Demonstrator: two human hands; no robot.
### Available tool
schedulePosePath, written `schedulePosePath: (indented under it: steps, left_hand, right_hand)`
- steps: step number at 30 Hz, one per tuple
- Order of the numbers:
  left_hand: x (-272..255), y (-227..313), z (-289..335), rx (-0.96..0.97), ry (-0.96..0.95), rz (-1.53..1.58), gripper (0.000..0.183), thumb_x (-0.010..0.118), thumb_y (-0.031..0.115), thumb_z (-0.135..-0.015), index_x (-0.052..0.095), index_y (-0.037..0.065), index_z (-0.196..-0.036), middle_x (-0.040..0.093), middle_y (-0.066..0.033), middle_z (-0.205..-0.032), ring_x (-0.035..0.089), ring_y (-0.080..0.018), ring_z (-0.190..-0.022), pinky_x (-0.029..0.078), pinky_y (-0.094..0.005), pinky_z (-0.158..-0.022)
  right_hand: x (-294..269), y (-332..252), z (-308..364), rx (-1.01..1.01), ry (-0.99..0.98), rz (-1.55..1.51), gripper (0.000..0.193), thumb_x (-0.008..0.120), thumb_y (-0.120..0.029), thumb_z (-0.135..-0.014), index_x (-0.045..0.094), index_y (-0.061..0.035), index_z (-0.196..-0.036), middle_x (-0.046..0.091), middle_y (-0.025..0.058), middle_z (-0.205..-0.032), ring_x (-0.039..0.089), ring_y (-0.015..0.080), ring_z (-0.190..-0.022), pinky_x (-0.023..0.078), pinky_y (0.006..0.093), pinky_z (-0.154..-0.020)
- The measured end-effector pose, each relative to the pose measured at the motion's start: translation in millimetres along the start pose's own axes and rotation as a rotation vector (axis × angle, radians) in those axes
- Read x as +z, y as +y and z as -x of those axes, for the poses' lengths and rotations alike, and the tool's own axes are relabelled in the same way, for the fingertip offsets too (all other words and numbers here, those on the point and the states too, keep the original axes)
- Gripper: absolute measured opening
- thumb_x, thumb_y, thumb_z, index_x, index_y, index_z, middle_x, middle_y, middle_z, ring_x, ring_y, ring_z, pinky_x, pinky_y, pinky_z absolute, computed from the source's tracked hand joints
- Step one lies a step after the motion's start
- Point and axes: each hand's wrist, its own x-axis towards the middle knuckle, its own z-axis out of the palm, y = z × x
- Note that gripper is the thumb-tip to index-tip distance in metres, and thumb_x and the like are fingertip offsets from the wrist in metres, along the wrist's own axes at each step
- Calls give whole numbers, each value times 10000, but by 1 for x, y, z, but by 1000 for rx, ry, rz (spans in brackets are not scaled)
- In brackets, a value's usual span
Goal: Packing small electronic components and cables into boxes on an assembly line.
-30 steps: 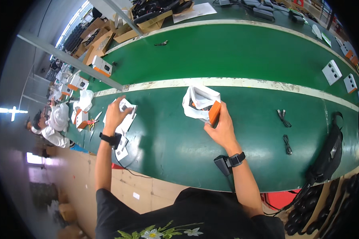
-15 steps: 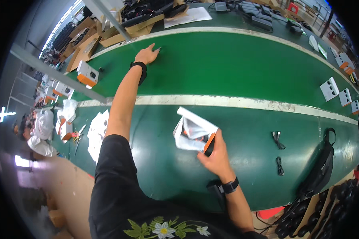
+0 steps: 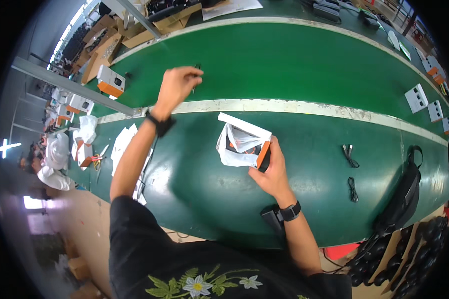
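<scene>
My left hand (image 3: 178, 85) is over the near edge of the green belt, its fingers pinched. A small dark thing with a silvery tip (image 3: 194, 90) sticks out past the fingers; it looks like a bundled black cable, though blur and the fingers hide most of it. My right hand (image 3: 273, 174) grips an open white-and-orange box (image 3: 264, 153) by its right side, above the near table. The box's white lid flap is raised. Inside it show a translucent plastic bag (image 3: 240, 139) and something black and orange, partly hidden.
Two black cables (image 3: 350, 155) and a black bag (image 3: 401, 197) lie on the right. White paper (image 3: 122, 144) and scissors (image 3: 98, 158) lie left, by a metal post (image 3: 75, 89). White-and-orange boxes (image 3: 110, 82) stand on the belt (image 3: 284, 65) at both ends.
My left hand has drawn back from the far side of the belt toward me, with the small dark thing still in its fingers. My right hand keeps its hold on the box.
</scene>
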Motion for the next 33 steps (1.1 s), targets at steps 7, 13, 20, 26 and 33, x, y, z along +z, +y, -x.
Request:
schedulePosePath:
  steps: [7, 13, 20, 26, 33]
  left_hand:
    - [-38, 162, 212, 578, 67, -12, 341, 964, 6, -808, 792, 72, -1095, 871, -66, -1085, 815, -261, -1002, 615, -404, -963]
    - [3, 170, 202, 610, 102, -140, 279, 781, -35, -849, 793, 33, -1119, 808, -94, -1102, 770, -310, -1056, 615, -459, -1027]
    - [19, 167, 183, 593, 199, -287, 319, 746, -33, -795, 798, 27, -1104, 789, -93, -1070, 746, -325, -1032, 619, -461, -954]
    - [22, 176, 166, 630, 248, -426, 282, 757, 26, -796, 831, 63, -1065, 790, -71, -1036, 721, -283, -944, 604, -431, -898]
    - [8, 163, 178, 508, 54, -374, 406, 709, 11, -891, 788, 70, -1285, 815, -99, -1113, 767, -332, -1040, 598, -446, -1096]
  right_hand:
    - [5, -9, -6, -14, -27, -4, 659, 750, -26, -779, 561, -35, -1411, 684, 187, -1220, 703, 398, -1111, 557, 425, -1028]
    - [-1, -6, -1, -132, -45, 14, 663, 740, -29, -781, 587, -25, -1426, 712, 194, -1221, 711, 376, -1160, 539, 404, -1061]
    - [-4, -12, 4, -25, -174, 38, 737, 736, -31, -766, 572, -24, -1485, 702, 214, -1252, 692, 409, -1190, 519, 409, -1094]
    - [-10, -7, 3, -67, -192, 38, 796, 724, -15, -752, 568, -27, -1532, 672, 235, -1340, 638, 445, -1292, 497, 462, -1145]
    - [-4, -41, 15, -626, 250, 388, 631, 806, -65, -739, 766, -64, -1369, 673, 158, -1403, 618, 396, -1287, 549, 506, -1091]
